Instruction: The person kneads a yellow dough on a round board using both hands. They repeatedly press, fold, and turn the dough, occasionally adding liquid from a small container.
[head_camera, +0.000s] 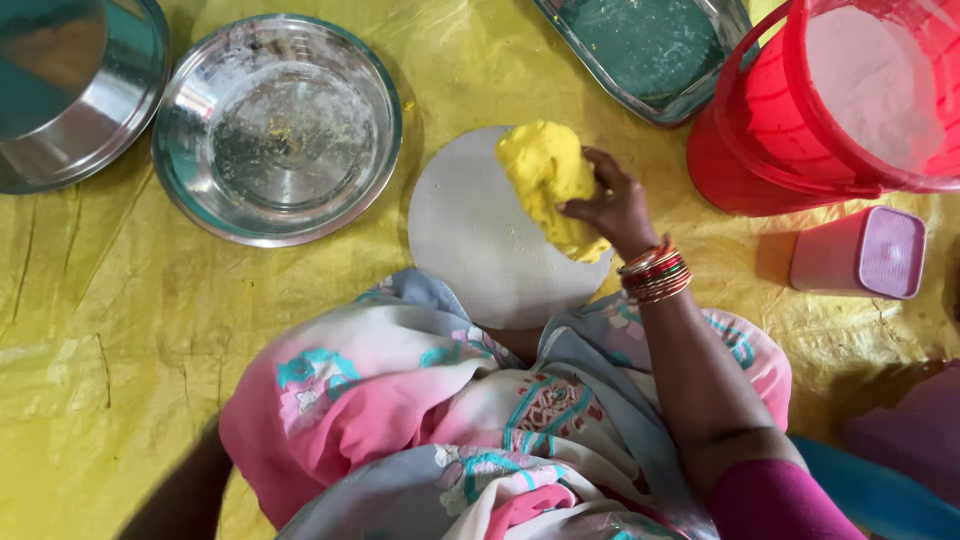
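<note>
1. The right hand (612, 205) grips a lump of soft yellow dough (551, 183), fingers curled into its right side.
2. The dough rests on the upper right part of a round, flat grey rolling board (470, 235), which lies on a yellow plastic sheet (110, 330) spread over the floor.
3. The left hand is out of sight; only a dark forearm shows at the bottom left.
4. A wide steel bowl (277, 128) sits left of the board; a red plastic bucket (800, 110) of white flour and a pink lidded box (860, 252) stand to the right.
</note>
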